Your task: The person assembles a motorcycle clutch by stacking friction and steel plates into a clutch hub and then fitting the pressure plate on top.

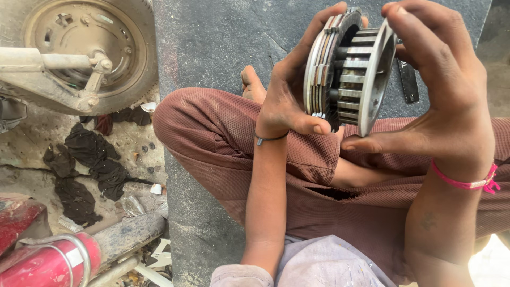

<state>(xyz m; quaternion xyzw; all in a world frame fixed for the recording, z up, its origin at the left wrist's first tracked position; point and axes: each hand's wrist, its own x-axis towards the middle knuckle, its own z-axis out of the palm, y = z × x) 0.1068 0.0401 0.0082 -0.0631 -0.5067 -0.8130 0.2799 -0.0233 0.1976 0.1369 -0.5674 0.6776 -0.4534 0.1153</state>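
Head view: clutch assembly point(348, 69) held edge-on at chest height above crossed legs in brownish-red trousers point(223, 138), between both hands. Left hand point(289, 87) wrapped around the stack of clutch plates point(319, 69), thumb under the lower rim, fingers curled over the top. Right hand point(441, 90) spread against the outer pressure plate point(378, 74), thumb stretched beneath, fingertips hooked over the upper edge. Likely heavy for its size, rigid steel, greasy and so slippery; loose plates liable to slide off the splined hub, so best gripped by both outer faces, pressed together. Off to the left, a motorcycle wheel point(87, 50) on dusty ground, dark rags point(87, 165) beside it, red bodywork point(48, 260) at the lower corner.
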